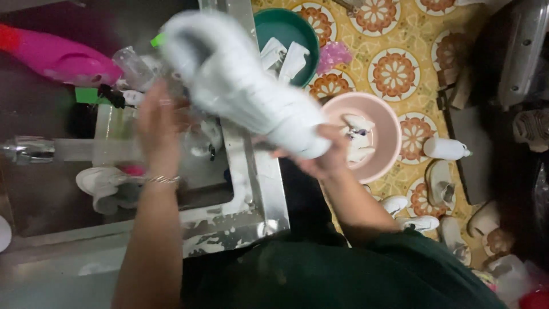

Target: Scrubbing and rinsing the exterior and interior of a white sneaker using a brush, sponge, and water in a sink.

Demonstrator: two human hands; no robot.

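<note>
The white shoe (246,80) is held up in the air over the right rim of the steel sink (260,194), its length running diagonally from upper left to lower right. The right hand (320,160) has its grip closed around the lower end of the shoe, fingers wrapped under it. The left hand (160,123) is raised beside the shoe's upper part, over the basin; motion blur hides whether its grip is closed on the shoe or merely lies against it, so I cannot tell. A thin bracelet (163,179) circles the left wrist.

The shoe looks all white, thickly padded and blurred, with no detail of laces or sole to make out.

The sink's rim is a narrow, wet steel ledge directly below the shoe. In the basin lies another white shoe (100,186), near the left arm, and a tap (34,150) reaches in from the left. A pink bottle (63,60) lies at the upper left. To the right of the sink, on the patterned floor (394,74), a pink basin (386,134) sits just beside the right hand, and a green basin (286,28) holding white pieces is above it. More white shoes (440,183) lie scattered on the floor at lower right, leaving little open room there.
</note>
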